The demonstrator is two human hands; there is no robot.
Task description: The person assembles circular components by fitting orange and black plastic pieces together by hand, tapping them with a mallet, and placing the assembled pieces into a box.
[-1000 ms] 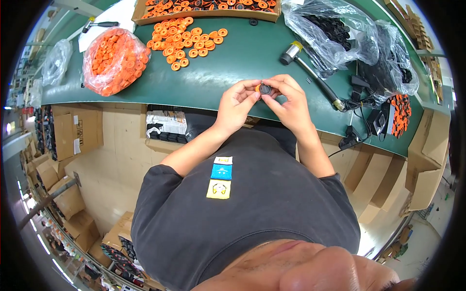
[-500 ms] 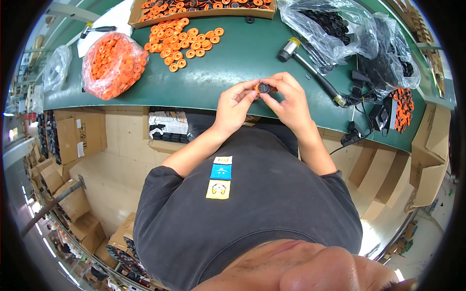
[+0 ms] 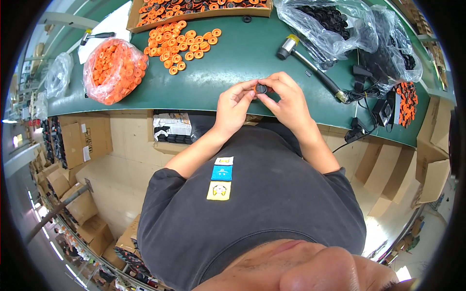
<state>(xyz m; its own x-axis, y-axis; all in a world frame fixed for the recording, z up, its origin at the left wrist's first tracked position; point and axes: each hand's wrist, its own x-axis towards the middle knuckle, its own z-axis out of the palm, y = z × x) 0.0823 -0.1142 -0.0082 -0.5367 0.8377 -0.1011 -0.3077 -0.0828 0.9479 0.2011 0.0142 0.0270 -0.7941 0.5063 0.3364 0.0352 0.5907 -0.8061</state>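
Observation:
Between my two hands, above the near edge of the green table (image 3: 208, 92), is a small round orange piece with a black cap (image 3: 261, 88). My left hand (image 3: 235, 105) pinches its orange left side between thumb and fingers. From the other side my right hand (image 3: 287, 99) grips it, thumb below and fingertips on top. The black face is turned up toward me. Farther left lies a loose pile of orange round pieces (image 3: 177, 46). Beside that pile sits a clear bag of orange pieces (image 3: 114, 70).
A cardboard tray (image 3: 204, 14) of orange and black pieces stands at the back. On the right lie a mallet (image 3: 313, 68), a plastic bag of black pieces (image 3: 325, 24), a black cable (image 3: 361, 94) and more orange pieces (image 3: 407, 104). Another hammer (image 3: 97, 35) lies far left.
The held piece has tilted slightly, so its black face shows more toward me. Both hands keep their pinch in nearly the same place. The whole view has shifted a little.

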